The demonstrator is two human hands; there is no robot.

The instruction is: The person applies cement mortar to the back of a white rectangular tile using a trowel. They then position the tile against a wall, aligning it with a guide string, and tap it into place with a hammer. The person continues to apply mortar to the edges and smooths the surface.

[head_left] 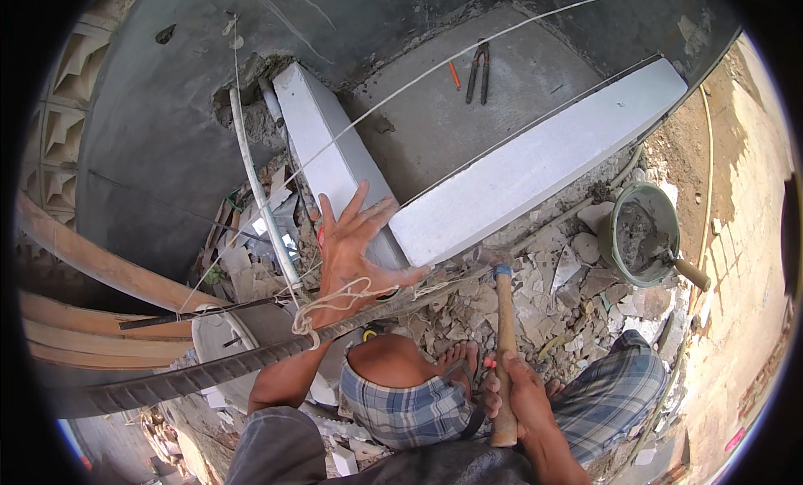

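Observation:
My left hand point(355, 247) is spread with its fingers apart over the near corner where two white blocks meet. Its fingers lie on the end of the left block point(314, 134), and the thumb reaches toward the end of the right block point(544, 167). Lower down, my right hand point(525, 393) is wrapped around the wooden handle of a hammer point(506, 318). Blue material shows at the top of that handle, and the head is hard to make out against the rubble. A pale string hangs in loops in front of my left wrist.
A ribbed steel bar point(226, 364) crosses in front at the left, beside a white pipe point(251, 167). Pincers point(478, 71) and an orange stick point(454, 75) lie on the grey slab. A bucket point(617, 234) of mortar with a trowel point(690, 273) stands right. Rubble point(460, 313) covers the ground.

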